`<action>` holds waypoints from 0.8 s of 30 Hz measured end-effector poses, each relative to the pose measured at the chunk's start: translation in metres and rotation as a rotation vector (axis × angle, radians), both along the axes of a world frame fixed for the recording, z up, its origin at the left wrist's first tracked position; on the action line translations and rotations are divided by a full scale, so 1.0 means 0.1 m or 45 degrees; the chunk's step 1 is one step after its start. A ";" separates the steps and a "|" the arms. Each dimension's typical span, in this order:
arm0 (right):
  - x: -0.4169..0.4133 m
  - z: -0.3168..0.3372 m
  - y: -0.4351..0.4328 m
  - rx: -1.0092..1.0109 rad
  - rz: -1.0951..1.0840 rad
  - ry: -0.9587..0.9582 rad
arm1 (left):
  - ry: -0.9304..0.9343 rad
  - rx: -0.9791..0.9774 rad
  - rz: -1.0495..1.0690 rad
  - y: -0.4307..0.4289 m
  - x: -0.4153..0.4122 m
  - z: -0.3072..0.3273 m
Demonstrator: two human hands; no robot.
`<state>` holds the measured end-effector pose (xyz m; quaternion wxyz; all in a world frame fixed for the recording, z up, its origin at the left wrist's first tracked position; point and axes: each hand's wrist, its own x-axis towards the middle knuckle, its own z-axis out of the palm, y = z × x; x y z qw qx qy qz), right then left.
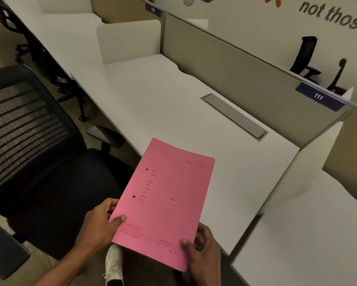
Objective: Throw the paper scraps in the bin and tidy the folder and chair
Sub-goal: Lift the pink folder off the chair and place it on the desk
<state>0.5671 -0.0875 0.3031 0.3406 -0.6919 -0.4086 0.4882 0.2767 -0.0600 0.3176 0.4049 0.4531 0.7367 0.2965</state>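
Head camera, looking down at desk 111: I hold a pink folder (pixel 165 201) in both hands, its far end over the front edge of the white desk (pixel 173 100), its near end over the floor. My left hand (pixel 100 221) pinches the near left edge, thumb on top and fingers curled beneath. My right hand (pixel 202 250) grips the near right corner the same way. A black mesh chair (pixel 35 141) stands to the left, turned away from the desk.
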 end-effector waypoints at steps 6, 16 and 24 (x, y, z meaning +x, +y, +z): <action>-0.23 0.03 0.56 0.021 -0.016 -0.036 | 0.015 0.010 -0.044 0.57 -0.25 0.11; -0.77 0.17 1.77 0.162 -0.079 -0.133 | 0.048 0.054 -0.145 1.90 -0.78 0.22; -1.08 0.27 2.44 0.170 -0.164 -0.123 | 0.058 0.074 -0.212 2.76 -1.02 0.20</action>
